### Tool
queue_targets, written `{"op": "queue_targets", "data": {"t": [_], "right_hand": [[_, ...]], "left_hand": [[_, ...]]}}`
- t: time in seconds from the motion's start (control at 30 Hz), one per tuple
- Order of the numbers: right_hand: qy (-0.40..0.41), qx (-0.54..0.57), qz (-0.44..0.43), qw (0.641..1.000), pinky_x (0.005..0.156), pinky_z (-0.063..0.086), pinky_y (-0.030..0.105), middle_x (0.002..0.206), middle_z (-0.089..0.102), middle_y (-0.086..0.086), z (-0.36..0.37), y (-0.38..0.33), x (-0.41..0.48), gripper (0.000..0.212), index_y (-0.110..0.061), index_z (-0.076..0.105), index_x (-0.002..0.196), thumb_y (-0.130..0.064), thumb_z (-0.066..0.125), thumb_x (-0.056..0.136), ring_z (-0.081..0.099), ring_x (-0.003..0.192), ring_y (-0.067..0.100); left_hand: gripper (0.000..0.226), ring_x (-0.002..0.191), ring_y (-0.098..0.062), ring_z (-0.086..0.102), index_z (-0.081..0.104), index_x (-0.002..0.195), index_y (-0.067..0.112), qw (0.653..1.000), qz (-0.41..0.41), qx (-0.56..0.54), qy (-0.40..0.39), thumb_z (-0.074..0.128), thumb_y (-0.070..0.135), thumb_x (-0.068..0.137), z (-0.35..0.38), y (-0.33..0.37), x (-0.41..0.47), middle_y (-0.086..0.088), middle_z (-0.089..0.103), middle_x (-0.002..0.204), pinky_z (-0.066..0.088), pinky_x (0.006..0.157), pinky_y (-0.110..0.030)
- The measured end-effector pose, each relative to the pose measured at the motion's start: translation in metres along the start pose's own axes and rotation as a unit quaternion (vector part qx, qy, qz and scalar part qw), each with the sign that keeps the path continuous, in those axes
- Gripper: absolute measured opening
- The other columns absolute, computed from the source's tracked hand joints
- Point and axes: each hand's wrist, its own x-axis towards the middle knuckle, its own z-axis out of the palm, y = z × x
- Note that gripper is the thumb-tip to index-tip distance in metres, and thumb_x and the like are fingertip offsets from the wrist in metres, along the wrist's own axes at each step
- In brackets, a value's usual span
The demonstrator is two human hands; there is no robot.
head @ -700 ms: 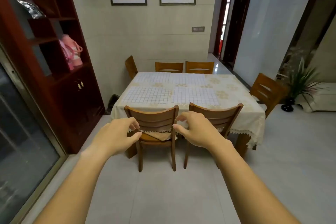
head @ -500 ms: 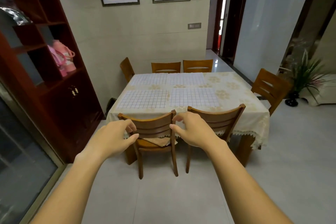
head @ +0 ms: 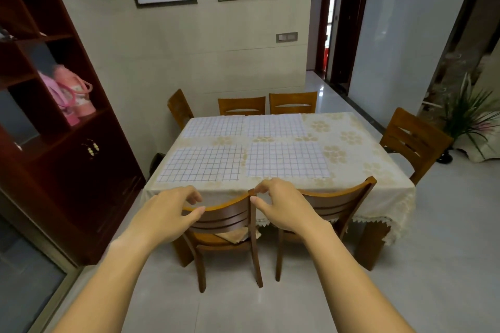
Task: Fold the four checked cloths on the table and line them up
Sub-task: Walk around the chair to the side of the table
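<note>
Hovering over the near left chair (head: pixel 227 215), our left hand (head: pixel 165 213) and right hand (head: pixel 284 208) were loosely curled, gripping nothing | four checked cloths (head: pixel 203 163) lay flat on the table (head: pixel 365 165), left half | we judged them light, limp; pinch near corners.

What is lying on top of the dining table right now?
Four checked cloths lie flat and unfolded, two near and two far, on a beige floral tablecloth. The tablecloth covers the whole top, so the table's own surface cannot be seen.
</note>
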Motion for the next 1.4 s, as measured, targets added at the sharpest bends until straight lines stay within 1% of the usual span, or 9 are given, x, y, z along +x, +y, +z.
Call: {"op": "queue_targets", "data": {"t": [0.13, 0.23, 0.33, 0.43, 0.57, 0.73, 1.03, 1.2, 1.4], "right_hand": [[-0.015, -0.003, -0.011, 1.0, 0.093, 0.051, 0.032, 0.128, 0.062, -0.002, 0.015, -0.014, 0.036, 0.038, -0.021, 0.061, 0.129, -0.045, 0.055, 0.1, 0.058, 0.114, 0.014], [-0.021, -0.005, -0.012, 1.0, 0.091, 0.051, 0.032, 0.127, 0.061, -0.001, 0.032, -0.032, 0.064, 0.037, -0.022, 0.061, 0.129, -0.044, 0.055, 0.1, 0.059, 0.111, 0.014], [-0.029, -0.028, -0.016, 0.999, 0.093, 0.05, 0.032, 0.128, 0.06, -0.001, 0.055, -0.057, 0.093, 0.037, -0.022, 0.06, 0.13, -0.043, 0.054, 0.1, 0.058, 0.115, 0.016], [-0.022, -0.053, -0.024, 0.998, 0.095, 0.05, 0.034, 0.128, 0.06, -0.001, 0.079, -0.088, 0.121, 0.039, -0.022, 0.059, 0.132, -0.045, 0.053, 0.101, 0.057, 0.116, 0.018], [-0.028, -0.065, -0.033, 0.997, 0.096, 0.049, 0.033, 0.13, 0.061, 0.0, 0.115, -0.137, 0.166, 0.038, -0.02, 0.06, 0.131, -0.044, 0.053, 0.102, 0.058, 0.116, 0.016], [-0.034, -0.065, -0.04, 0.997, 0.097, 0.05, 0.038, 0.13, 0.06, 0.0, 0.172, -0.188, 0.218, 0.037, -0.021, 0.059, 0.131, -0.043, 0.053, 0.102, 0.058, 0.115, 0.018], [-0.078, -0.078, -0.058, 0.992, 0.095, 0.052, 0.039, 0.126, 0.063, -0.002, 0.253, -0.228, 0.319, 0.037, -0.025, 0.061, 0.129, -0.046, 0.053, 0.1, 0.061, 0.113, 0.017], [-0.108, -0.04, -0.073, 0.991, 0.094, 0.051, 0.034, 0.128, 0.064, -0.003, 0.296, -0.232, 0.393, 0.035, -0.023, 0.063, 0.128, -0.043, 0.054, 0.101, 0.06, 0.113, 0.015], [-0.075, 0.08, -0.077, 0.991, 0.091, 0.051, 0.028, 0.119, 0.067, -0.002, 0.341, -0.266, 0.503, 0.035, -0.02, 0.062, 0.127, -0.041, 0.057, 0.1, 0.062, 0.105, 0.012]], "left_hand": [[0.024, 0.094, 0.003, 0.06, 0.059, 0.115, 0.04, 1.0, -0.008, -0.012, -0.005, 0.06, 0.053, 0.095, 0.002, -0.035, 0.022, 0.022, 0.061, 0.111, 0.041, 0.07, -0.014], [0.025, 0.095, 0.003, 0.061, 0.06, 0.116, 0.039, 1.0, -0.011, -0.023, -0.006, 0.06, 0.054, 0.096, 0.006, -0.069, 0.037, 0.022, 0.062, 0.112, 0.046, 0.075, -0.017], [0.026, 0.095, 0.004, 0.061, 0.06, 0.116, 0.039, 0.999, -0.009, -0.044, -0.011, 0.06, 0.054, 0.095, 0.006, -0.111, 0.052, 0.021, 0.062, 0.112, 0.053, 0.083, -0.023], [0.026, 0.104, -0.001, 0.059, 0.061, 0.118, 0.036, 0.998, -0.001, -0.061, 0.0, 0.06, 0.05, 0.096, -0.004, -0.155, 0.068, 0.019, 0.063, 0.114, 0.051, 0.088, -0.027], [0.023, 0.106, -0.006, 0.06, 0.061, 0.116, 0.036, 0.997, 0.005, -0.075, 0.001, 0.061, 0.049, 0.097, -0.019, -0.223, 0.078, 0.02, 0.061, 0.112, 0.052, 0.094, -0.036], [0.025, 0.107, -0.008, 0.062, 0.062, 0.116, 0.035, 0.998, -0.02, -0.066, -0.008, 0.061, 0.049, 0.096, -0.029, -0.308, 0.089, 0.017, 0.064, 0.114, 0.053, 0.092, -0.034], [0.027, 0.11, -0.004, 0.06, 0.062, 0.118, 0.034, 0.994, -0.063, -0.088, -0.028, 0.061, 0.05, 0.096, -0.023, -0.417, 0.128, 0.019, 0.063, 0.117, 0.052, 0.093, -0.033], [0.027, 0.109, -0.005, 0.061, 0.062, 0.12, 0.033, 0.996, -0.079, -0.024, -0.027, 0.056, 0.049, 0.099, -0.028, -0.473, 0.172, 0.018, 0.063, 0.117, 0.049, 0.089, -0.029], [0.017, 0.102, -0.006, 0.062, 0.062, 0.109, 0.037, 0.987, -0.16, 0.007, 0.002, 0.06, 0.048, 0.097, -0.072, -0.545, 0.219, 0.02, 0.063, 0.107, 0.052, 0.084, -0.032]]}}
